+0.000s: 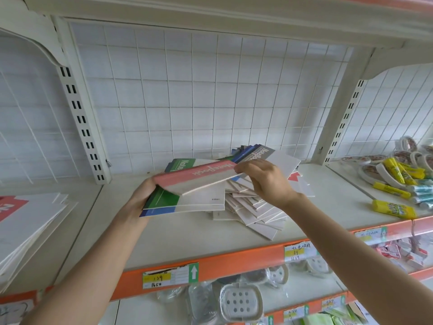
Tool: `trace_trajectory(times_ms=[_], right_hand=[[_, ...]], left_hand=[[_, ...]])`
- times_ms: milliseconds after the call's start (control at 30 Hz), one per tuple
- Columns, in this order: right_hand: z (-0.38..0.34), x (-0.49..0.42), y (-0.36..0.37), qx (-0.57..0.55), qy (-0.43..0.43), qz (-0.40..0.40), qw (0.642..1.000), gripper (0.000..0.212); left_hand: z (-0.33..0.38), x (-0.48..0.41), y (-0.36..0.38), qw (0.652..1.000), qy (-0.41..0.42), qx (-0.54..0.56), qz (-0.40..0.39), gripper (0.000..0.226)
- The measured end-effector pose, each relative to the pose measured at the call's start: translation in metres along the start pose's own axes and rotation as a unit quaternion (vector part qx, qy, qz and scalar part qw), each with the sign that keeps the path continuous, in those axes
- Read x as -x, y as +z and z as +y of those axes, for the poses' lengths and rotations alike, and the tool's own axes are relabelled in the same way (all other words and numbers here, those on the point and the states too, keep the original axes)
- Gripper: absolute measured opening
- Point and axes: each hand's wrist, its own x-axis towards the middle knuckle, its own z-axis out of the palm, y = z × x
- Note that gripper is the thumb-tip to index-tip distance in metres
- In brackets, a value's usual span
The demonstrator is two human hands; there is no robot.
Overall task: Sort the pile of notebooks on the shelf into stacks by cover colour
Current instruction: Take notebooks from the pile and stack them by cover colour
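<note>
A messy pile of notebooks (253, 207) with white backs lies on the middle of the white shelf (187, 233). My left hand (140, 198) grips the left end of a small bundle lifted off the shelf: a pink notebook (201, 173) on top, a green one (171, 195) under it and a blue one (161, 211) at the bottom. My right hand (264, 179) pinches the right end of the pink notebook. Behind them lie another green notebook (185, 163) and grey and blue ones (257, 153) against the back grid.
A stack of white paper pads (30, 221) sits on the left shelf bay. Yellow glue sticks (393, 207) and tape rolls (375, 170) fill the right bay. An orange price rail (234, 261) runs along the shelf's front edge; soap dishes (241, 299) lie below.
</note>
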Motion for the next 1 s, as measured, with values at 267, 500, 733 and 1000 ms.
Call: trace_trajectory(times_ms=[267, 500, 733, 1000], right_hand=[[0.022, 0.011, 0.006, -0.027, -0.051, 0.023, 0.998, 0.023], [-0.003, -0.002, 0.015, -0.054, 0.17, 0.024, 0.984, 0.036], [-0.046, -0.031, 0.007, -0.312, 0.574, -0.09, 0.752, 0.018], [-0.086, -0.009, 0.005, -0.508, 0.578, -0.005, 0.639, 0.018]], left_hand=[[0.004, 0.008, -0.016, 0.994, -0.012, -0.102, -0.048, 0.032], [0.004, 0.021, -0.006, 0.99, -0.028, -0.135, -0.033, 0.019], [-0.004, 0.033, 0.013, 0.997, 0.025, -0.067, -0.002, 0.021], [-0.021, 0.08, 0.016, 0.997, 0.065, -0.04, 0.03, 0.022]])
